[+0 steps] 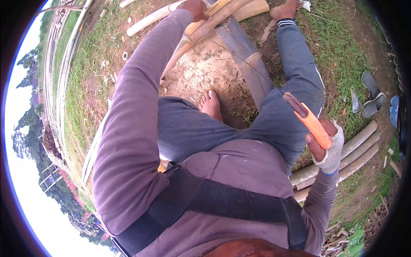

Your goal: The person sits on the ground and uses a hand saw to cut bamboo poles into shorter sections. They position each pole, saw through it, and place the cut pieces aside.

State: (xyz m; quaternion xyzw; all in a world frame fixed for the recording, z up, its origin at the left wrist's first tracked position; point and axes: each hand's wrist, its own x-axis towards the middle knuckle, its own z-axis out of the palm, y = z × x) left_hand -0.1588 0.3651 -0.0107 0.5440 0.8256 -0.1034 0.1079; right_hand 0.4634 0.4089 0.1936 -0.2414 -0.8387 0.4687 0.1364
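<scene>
Right hand [329, 147]: closed around orange-handled knife [309, 118], blade up-left | left hand [195, 8]: outstretched, gripping bamboo pole [205, 28] | pole axis: diagonal, far from knife, nearer left hand

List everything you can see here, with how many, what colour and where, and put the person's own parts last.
bamboo pole: one, tan, top centre, under the left hand
split bamboo piece: one, grey-brown, on the dirt between the legs
bamboo poles: three, pale green-brown, stacked at right
sandals: two, grey, on grass at right
knife: one, orange handle, dark blade, in the right hand
left hand: bare, holding the bamboo pole
right hand: in a white glove, gripping the knife
feet: two, bare
</scene>
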